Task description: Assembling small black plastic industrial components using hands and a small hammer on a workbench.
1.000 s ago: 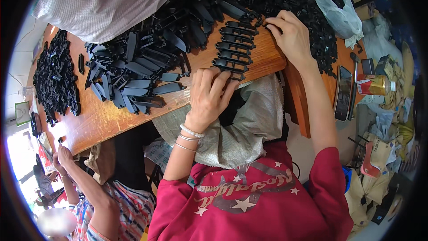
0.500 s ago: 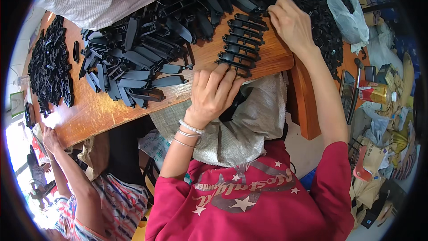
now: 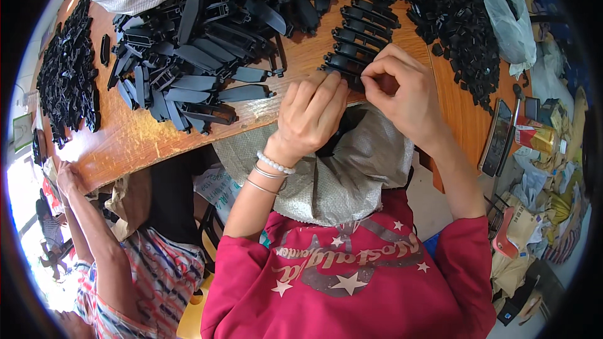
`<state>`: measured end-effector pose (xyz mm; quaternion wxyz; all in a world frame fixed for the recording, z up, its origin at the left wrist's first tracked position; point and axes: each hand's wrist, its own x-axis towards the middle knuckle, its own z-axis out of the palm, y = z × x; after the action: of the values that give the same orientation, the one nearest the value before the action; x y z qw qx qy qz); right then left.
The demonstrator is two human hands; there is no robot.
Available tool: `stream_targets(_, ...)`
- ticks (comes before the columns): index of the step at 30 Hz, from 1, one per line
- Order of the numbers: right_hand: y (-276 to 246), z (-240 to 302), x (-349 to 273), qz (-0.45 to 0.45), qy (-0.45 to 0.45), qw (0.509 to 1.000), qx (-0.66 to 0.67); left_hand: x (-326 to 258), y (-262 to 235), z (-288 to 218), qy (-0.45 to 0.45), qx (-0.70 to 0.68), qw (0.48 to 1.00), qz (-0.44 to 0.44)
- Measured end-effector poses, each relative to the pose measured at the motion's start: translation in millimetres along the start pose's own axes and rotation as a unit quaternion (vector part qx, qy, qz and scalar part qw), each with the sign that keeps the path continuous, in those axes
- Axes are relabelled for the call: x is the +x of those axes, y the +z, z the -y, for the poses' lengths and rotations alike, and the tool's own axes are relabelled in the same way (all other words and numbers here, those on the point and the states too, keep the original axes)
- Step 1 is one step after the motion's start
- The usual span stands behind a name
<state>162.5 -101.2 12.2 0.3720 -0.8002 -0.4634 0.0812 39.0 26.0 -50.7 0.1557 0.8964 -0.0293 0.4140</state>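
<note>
A row of long black plastic parts (image 3: 362, 36) lies side by side near the front edge of the wooden table. My left hand (image 3: 309, 113) is closed at the near end of this row, its fingertips on the nearest black plastic part, which they mostly cover. Just to the right, my right hand (image 3: 405, 91) hovers over the same end with thumb and forefinger pinched together. Whatever the pinch holds, if anything, is too small to make out.
Flat black plastic pieces (image 3: 195, 88) are heaped left of the row. Small black pieces (image 3: 461, 50) pile up at the right, near a clear plastic bag (image 3: 509, 19). Further left lies another black heap (image 3: 69, 81). A co-worker's arm (image 3: 94, 226) reaches the table's left corner.
My right hand has come from the small-piece pile's edge, toward me, to the near end of the row. My left hand stays at that end; the whole view has shifted slightly.
</note>
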Motion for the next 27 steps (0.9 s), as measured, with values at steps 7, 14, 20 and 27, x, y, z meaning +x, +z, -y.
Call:
stream_targets(7,10.8,2.0,-8.3,-0.016,0.017,0.998,-0.06,0.4,3.0,0.2,-0.005,-0.023,0.999,-0.035)
stream_targets(14,-1.2,-8.8,3.7,-0.072,0.013,0.997,-0.032,1.3,1.2,-0.1,-0.01,-0.022,0.999,-0.028)
stream_targets(20,-33.5,-64.2,54.4,-0.107,-0.079,0.975,-0.178,3.4,0.8,-2.9,-0.02,-0.017,0.999,-0.024)
stream_targets(27,-35.6,-78.8,77.3,-0.014,-0.133,0.963,-0.235,2.8,1.2,-2.9,-0.016,-0.012,0.999,-0.025)
